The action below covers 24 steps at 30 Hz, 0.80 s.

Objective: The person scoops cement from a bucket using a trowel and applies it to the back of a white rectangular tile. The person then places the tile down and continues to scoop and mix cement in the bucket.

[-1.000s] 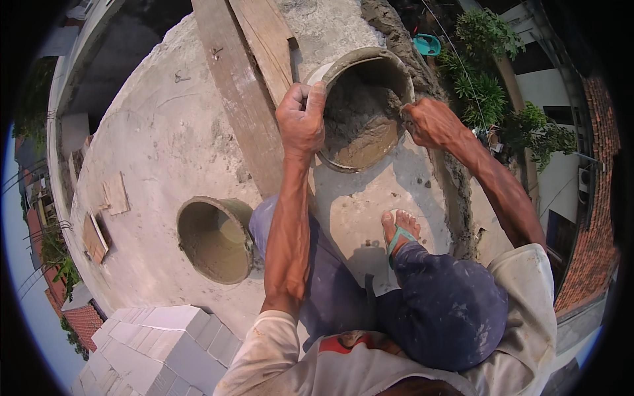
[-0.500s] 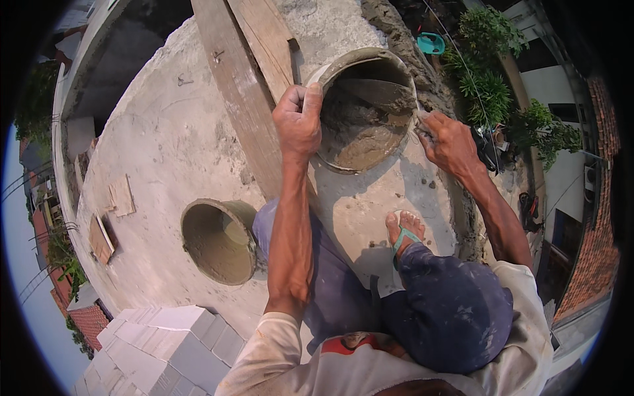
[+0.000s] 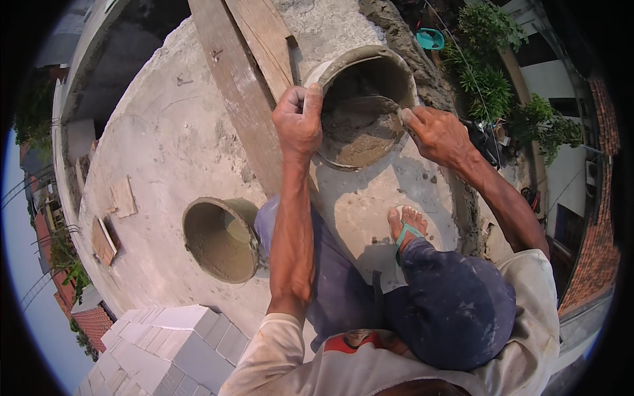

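Observation:
A mortar-caked bucket [image 3: 404, 66] is tilted toward me on the concrete slab, with wet grey mortar [image 3: 370, 142] lying in its lower side. My left hand [image 3: 298, 124] is closed on the bucket's left rim, thumb uppermost. At the right rim, my right hand [image 3: 437, 135] grips a trowel; its handle is mostly hidden by the fingers. The trowel's blade [image 3: 370, 103] reaches into the bucket's mouth over the mortar. By my left knee a second bucket [image 3: 244, 210] lies tipped on its side, its inside coated with mortar.
Two long wooden planks [image 3: 231, 86] lie beyond my left hand. Stacked pale blocks [image 3: 168, 336] stand at lower left, with small wood pieces [image 3: 104, 241] above them. The slab's rough edge [image 3: 462, 211] drops off to the right, above plants [image 3: 489, 92] and a teal basin [image 3: 430, 39].
My right hand has moved slightly left and inward over the bucket's rim, and the trowel blade has shifted lower in the bucket. My left hand keeps its hold.

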Motion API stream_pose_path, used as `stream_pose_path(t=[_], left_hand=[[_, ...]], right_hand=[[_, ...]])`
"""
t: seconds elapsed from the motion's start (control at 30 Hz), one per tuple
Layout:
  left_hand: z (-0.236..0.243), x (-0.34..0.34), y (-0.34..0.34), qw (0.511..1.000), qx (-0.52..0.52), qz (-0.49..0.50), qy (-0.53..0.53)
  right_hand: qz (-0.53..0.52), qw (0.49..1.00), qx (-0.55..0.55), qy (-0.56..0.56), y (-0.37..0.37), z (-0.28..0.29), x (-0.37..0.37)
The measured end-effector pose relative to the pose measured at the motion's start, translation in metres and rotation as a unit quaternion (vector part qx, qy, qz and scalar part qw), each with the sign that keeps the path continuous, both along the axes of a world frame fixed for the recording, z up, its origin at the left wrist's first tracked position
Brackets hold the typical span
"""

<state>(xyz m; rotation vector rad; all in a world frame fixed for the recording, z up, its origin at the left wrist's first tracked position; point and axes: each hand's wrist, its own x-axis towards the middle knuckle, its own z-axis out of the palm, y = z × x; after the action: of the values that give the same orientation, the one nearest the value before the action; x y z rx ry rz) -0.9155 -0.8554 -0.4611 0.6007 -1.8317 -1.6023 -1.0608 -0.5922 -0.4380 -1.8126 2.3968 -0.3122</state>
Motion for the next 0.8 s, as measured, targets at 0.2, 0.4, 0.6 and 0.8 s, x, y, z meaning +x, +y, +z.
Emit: stream_pose_path(t=[0.2, 0.4, 0.6, 0.8], left_hand=[[-0.008, 0.003, 0.024, 1.000, 0.008, 0.012, 0.021], [-0.010, 0.007, 0.027, 0.999, 0.020, 0.022, 0.037], [-0.005, -0.001, 0.030, 0.996, 0.063, 0.053, 0.036], [0.006, -0.030, 0.023, 0.994, 0.064, 0.085, -0.009]], right_hand=[[-0.227, 0.936, 0.090, -0.254, 0.005, -0.030, 0.022], [-0.186, 0.884, 0.053, -0.424, -0.016, -0.038, 0.045], [-0.183, 0.864, 0.001, -0.469, -0.027, -0.039, 0.055], [-0.215, 0.841, -0.003, -0.496, -0.019, 0.004, 0.046]])
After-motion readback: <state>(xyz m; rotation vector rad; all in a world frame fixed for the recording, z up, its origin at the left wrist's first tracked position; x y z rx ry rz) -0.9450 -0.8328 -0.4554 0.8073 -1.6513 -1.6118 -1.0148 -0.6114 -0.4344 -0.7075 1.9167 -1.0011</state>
